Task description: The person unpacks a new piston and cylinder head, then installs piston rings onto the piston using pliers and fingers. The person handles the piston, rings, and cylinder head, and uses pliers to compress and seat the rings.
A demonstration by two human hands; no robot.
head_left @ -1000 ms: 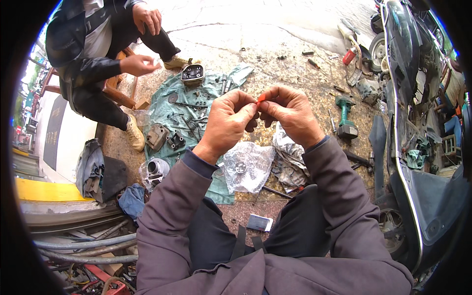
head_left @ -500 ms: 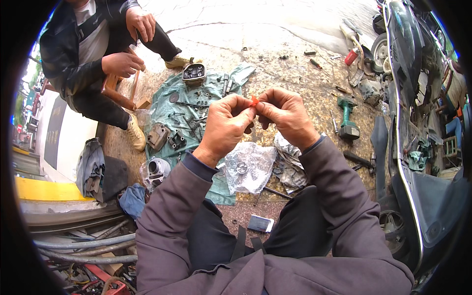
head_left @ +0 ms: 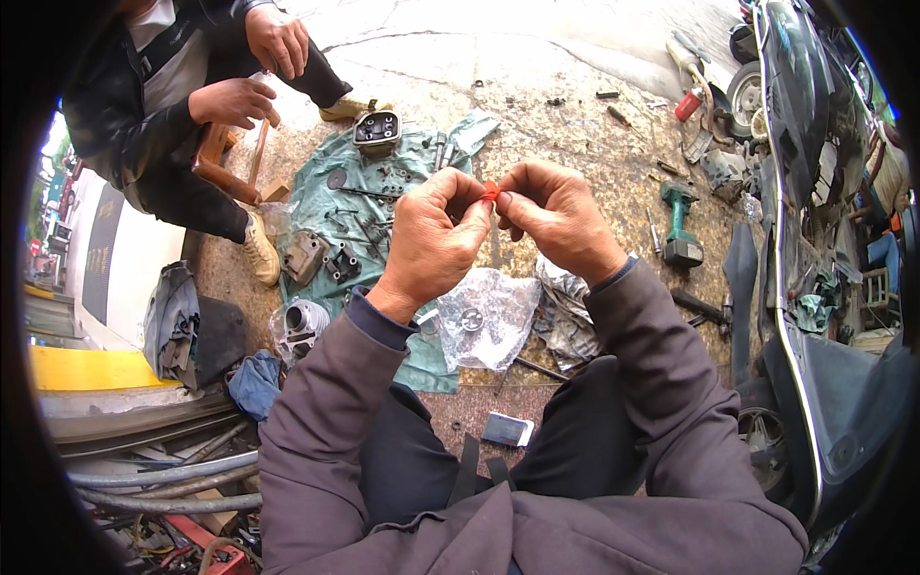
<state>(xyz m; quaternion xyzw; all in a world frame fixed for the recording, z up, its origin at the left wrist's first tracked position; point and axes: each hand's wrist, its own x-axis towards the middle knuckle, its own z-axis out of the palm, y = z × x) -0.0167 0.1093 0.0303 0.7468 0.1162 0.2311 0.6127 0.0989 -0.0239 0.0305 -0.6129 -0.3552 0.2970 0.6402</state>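
Between my fingertips is a small red piece (head_left: 491,191), thin and soft-looking; its exact kind cannot be made out. My left hand (head_left: 433,230) pinches it from one side with thumb and forefinger. From the other side my right hand (head_left: 556,213) pinches it the same way. Both hands are raised over the ground. Below them lies a sheet of clear bubble wrap (head_left: 494,335) with a small round metal part (head_left: 471,319) on it. Beside my left hand, a green cloth (head_left: 321,206) carries several bolts and metal engine parts.
A cylinder head (head_left: 377,132) stands on the cloth's far end, and a finned cylinder (head_left: 305,318) sits near left. At right lie a green cordless drill (head_left: 678,225) and a hammer (head_left: 700,307), beside a motorbike body (head_left: 800,192). Another person (head_left: 172,105) sits at far left.
The red piece stays pinched in both hands, with a slight shift in its angle. My left hand has moved a little left and down. The other person's lower hand has moved slightly up and left.
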